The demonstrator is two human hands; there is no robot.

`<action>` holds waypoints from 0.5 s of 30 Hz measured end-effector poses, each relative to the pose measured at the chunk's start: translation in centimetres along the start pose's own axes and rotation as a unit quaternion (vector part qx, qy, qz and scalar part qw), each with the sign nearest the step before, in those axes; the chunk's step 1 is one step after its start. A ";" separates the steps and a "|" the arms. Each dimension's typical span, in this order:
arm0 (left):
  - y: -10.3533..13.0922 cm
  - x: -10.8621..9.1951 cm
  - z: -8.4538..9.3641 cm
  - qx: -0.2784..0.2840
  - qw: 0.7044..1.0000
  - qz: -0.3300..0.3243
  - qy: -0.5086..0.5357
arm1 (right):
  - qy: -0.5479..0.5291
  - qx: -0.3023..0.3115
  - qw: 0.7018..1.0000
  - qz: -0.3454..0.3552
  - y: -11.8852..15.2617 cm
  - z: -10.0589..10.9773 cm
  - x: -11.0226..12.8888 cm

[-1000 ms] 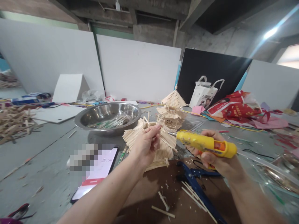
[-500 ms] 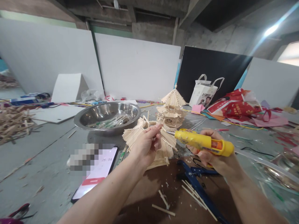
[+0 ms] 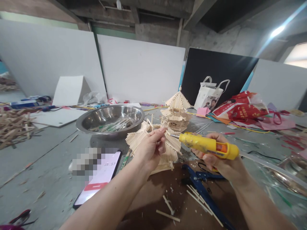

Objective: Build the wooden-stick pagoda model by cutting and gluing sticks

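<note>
My right hand [image 3: 213, 153] is wrapped round a yellow hot glue gun [image 3: 206, 145], whose metal nozzle points left. Just beyond the nozzle tip, the fingertips of my left hand [image 3: 153, 143] are pinched together. Whatever they hold is too small or hidden to make out. Behind and below that hand stands a model roof section [image 3: 171, 148] built of thin wooden sticks, partly covered by it. Farther back rises a tiered wooden pagoda model [image 3: 177, 102]. Blue-handled cutters [image 3: 201, 188] lie under the glue gun, beside several loose wooden sticks [image 3: 199, 199] on a brown board [image 3: 148, 204].
A steel basin [image 3: 82, 126] with plastic-wrapped sticks stands left of the models. Closer to me lies a phone [image 3: 96, 185] showing a timer. Wood scraps [image 3: 14, 124] pile up at far left. A white bag [image 3: 207, 95] and red packaging [image 3: 242, 107] sit at back right.
Both hands and the glue gun hold almost the same position, the gun having shifted very slightly left. The phone's timer has advanced by one.
</note>
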State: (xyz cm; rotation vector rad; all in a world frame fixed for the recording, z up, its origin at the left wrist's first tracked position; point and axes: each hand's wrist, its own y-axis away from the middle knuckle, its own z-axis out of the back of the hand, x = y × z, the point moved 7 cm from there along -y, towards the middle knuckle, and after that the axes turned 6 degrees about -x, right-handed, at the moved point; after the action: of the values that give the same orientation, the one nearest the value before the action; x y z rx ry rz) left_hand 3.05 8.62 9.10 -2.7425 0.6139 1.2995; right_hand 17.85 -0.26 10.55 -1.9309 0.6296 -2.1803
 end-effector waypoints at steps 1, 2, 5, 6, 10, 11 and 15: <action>0.0 0.0 0.0 0.001 1.000 0.001 -0.001 | 0.004 0.000 1.000 0.001 0.0 0.0 0.0; 0.0 0.0 0.0 0.002 1.000 0.001 -0.001 | 0.009 -0.001 1.000 0.002 0.0 0.0 0.1; 0.0 0.0 -0.1 0.007 1.000 0.001 0.003 | 0.014 -0.003 1.000 0.002 0.0 0.0 0.2; 0.0 0.0 -0.1 0.007 1.000 0.001 0.004 | 0.009 0.000 1.000 0.002 0.0 -0.1 0.2; 0.0 0.0 0.0 0.003 1.000 -0.003 0.002 | -0.013 -0.002 1.000 0.004 -0.1 -0.1 0.3; 0.1 0.0 0.0 0.003 1.000 -0.006 0.001 | -0.015 -0.004 1.000 0.005 -0.1 -0.1 0.3; 0.1 0.2 -0.2 0.015 1.000 -0.004 -0.007 | -0.019 -0.015 1.000 0.005 0.0 0.0 0.1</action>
State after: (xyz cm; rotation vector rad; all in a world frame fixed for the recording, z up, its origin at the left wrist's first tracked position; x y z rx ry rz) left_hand 3.27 8.44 9.11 -2.7068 0.6163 1.2962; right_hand 17.82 -0.29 10.67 -1.9738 0.6692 -2.1347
